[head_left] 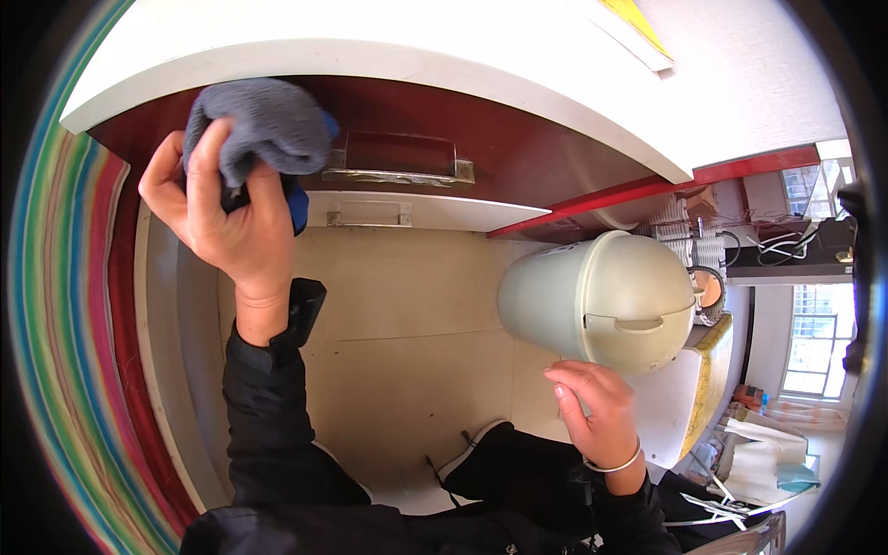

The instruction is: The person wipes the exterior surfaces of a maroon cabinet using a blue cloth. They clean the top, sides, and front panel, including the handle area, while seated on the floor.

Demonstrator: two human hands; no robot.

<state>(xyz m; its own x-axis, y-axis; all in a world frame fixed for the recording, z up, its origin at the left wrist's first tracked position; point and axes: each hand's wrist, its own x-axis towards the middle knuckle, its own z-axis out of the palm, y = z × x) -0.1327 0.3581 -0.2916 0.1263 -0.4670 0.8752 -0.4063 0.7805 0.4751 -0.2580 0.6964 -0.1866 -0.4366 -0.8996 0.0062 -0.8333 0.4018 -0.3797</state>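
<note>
My left hand (236,222) grips a folded grey cloth (267,125) with some blue showing at its edge. It holds the cloth against the dark red drawer front (513,139), close under the white tabletop (388,52) and left of a metal pull handle (402,177). Part of the cloth is hidden behind my fingers. My right hand (600,413), with a bangle at the wrist, hangs empty with fingers loosely bent. Just beyond it stands a pale bin (541,298) with a domed lid (638,291); I cannot tell whether the hand touches it.
A white lower drawer (444,211) has a second handle. Striped fabric (62,291) covers a surface at the left. A yellow-edged item (635,31) lies on the tabletop. White wicker baskets (711,246), cables and a yellow-topped cabinet (707,388) stand at the right. My feet rest on beige floor tiles (402,374).
</note>
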